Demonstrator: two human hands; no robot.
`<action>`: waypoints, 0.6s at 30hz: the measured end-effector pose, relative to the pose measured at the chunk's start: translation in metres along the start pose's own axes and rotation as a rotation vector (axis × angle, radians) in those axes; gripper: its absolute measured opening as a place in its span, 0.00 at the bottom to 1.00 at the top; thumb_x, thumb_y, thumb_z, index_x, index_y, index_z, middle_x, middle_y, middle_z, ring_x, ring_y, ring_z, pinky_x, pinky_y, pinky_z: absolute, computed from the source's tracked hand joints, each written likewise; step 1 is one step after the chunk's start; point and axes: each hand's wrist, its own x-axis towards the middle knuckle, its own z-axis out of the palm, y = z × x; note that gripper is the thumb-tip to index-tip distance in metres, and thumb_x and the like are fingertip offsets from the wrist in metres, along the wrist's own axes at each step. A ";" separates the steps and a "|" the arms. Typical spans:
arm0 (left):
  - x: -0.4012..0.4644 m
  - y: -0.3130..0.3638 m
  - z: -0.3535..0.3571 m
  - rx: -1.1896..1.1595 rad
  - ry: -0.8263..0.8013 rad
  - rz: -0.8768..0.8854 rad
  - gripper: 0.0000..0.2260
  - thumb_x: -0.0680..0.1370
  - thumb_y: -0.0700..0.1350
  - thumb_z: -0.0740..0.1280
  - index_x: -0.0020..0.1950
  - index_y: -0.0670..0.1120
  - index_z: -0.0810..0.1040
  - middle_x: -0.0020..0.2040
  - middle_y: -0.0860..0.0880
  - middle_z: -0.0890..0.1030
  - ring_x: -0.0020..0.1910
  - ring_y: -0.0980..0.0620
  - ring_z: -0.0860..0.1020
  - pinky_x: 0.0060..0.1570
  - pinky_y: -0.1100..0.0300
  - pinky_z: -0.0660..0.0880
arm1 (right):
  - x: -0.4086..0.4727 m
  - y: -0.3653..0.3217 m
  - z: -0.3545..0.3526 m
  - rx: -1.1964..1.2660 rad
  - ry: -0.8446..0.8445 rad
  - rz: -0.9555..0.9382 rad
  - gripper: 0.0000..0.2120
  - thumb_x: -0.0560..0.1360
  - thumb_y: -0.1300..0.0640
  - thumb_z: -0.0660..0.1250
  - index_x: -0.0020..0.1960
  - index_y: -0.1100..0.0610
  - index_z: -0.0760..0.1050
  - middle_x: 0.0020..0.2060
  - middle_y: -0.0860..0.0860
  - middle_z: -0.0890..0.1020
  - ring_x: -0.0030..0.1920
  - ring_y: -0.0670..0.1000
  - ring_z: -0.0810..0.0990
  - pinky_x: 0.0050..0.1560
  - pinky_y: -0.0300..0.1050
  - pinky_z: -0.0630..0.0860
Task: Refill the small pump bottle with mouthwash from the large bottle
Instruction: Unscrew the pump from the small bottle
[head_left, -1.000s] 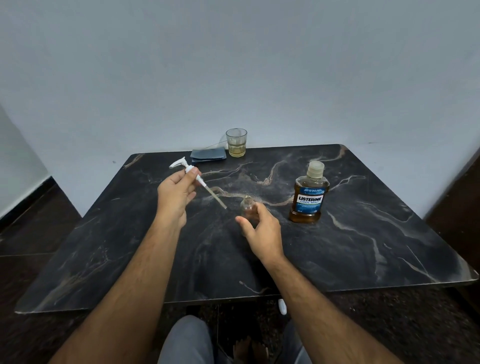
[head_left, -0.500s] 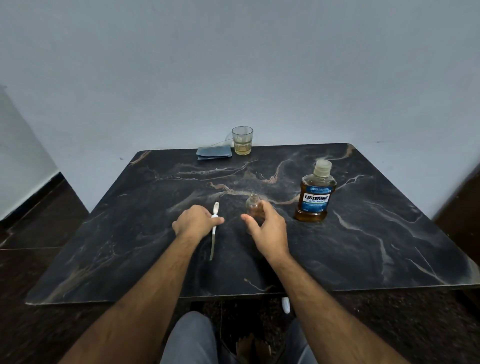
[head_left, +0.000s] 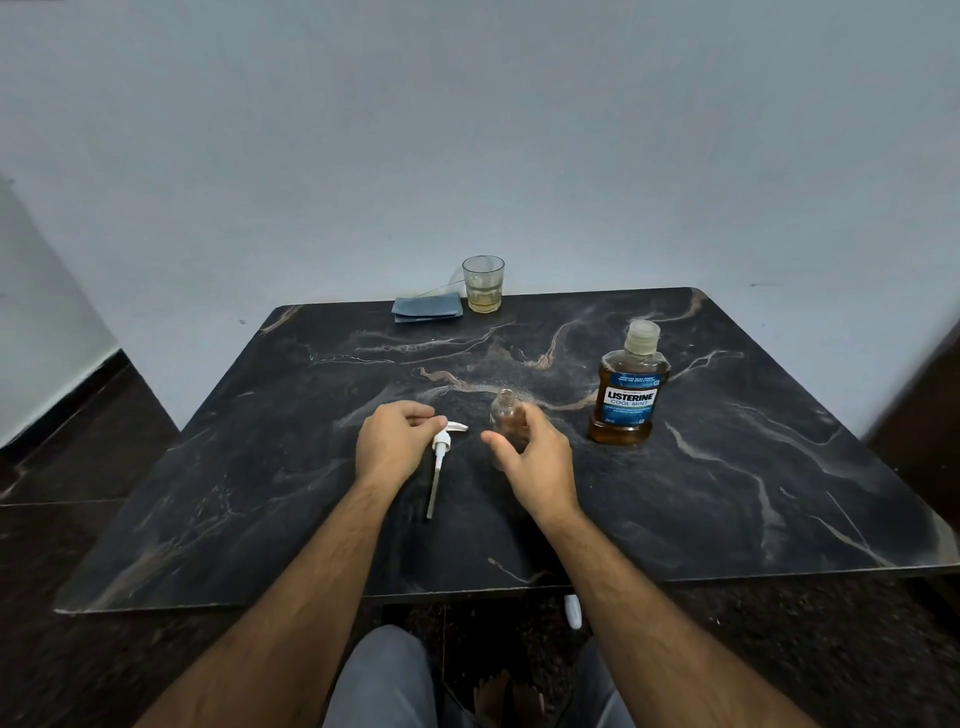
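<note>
Two hands: both of yours were low over the dark marbled surface (head_left: 779, 467), close together near its middle.
Left hand: your left hand (head_left: 393, 444) lay knuckles-up just beside the pump head (head_left: 443, 441), fingers loosely curled; whether a fingertip touched the pump I could not tell, and nothing was plainly pinched.
Right hand: your right hand (head_left: 530, 457) curled round the small pump bottle (head_left: 504, 415), thumb on the near side and fingers on the far side, steadying it upright on the surface.
Pump head, axis: it lay flat, long axis running roughly toward you and away; the nozzle end sat far from you, spout turned to the right, and the dip tube (head_left: 434, 488) pointed back at your body.
Why laid there: you seemed to have parked it beside the bottle so it was within reach for refitting and the neck stayed open.
Small bottle, axis: vertical, open mouth up, amber tint low inside; how full it was I could not judge.
Large bottle: the Listerine bottle (head_left: 626, 387) stood upright to the right of your right hand, apart from it, cap on, not yet touched.
Judgement: uncapping the large bottle looked like the step due.
Further out: a glass (head_left: 483, 285) with pale liquid and a folded blue cloth (head_left: 427, 307) sat at the far edge.
</note>
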 end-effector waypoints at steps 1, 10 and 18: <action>-0.002 0.002 0.001 -0.062 -0.023 0.036 0.09 0.72 0.48 0.76 0.50 0.49 0.86 0.43 0.55 0.85 0.47 0.56 0.82 0.50 0.60 0.77 | 0.000 0.000 0.000 0.005 -0.002 0.006 0.16 0.72 0.50 0.76 0.57 0.51 0.78 0.49 0.42 0.83 0.51 0.39 0.80 0.55 0.39 0.77; -0.032 0.018 0.015 -0.273 -0.111 0.174 0.09 0.75 0.44 0.73 0.54 0.50 0.85 0.46 0.58 0.85 0.46 0.63 0.82 0.52 0.64 0.78 | 0.000 -0.010 -0.011 0.016 -0.063 0.036 0.21 0.70 0.55 0.78 0.60 0.50 0.77 0.46 0.38 0.79 0.50 0.36 0.78 0.58 0.38 0.76; -0.074 0.025 0.036 -0.527 0.190 0.208 0.08 0.77 0.41 0.70 0.49 0.55 0.82 0.44 0.55 0.85 0.45 0.55 0.84 0.49 0.56 0.80 | -0.014 0.016 -0.040 0.080 0.152 0.034 0.23 0.70 0.55 0.77 0.64 0.53 0.77 0.55 0.48 0.83 0.55 0.43 0.81 0.60 0.45 0.78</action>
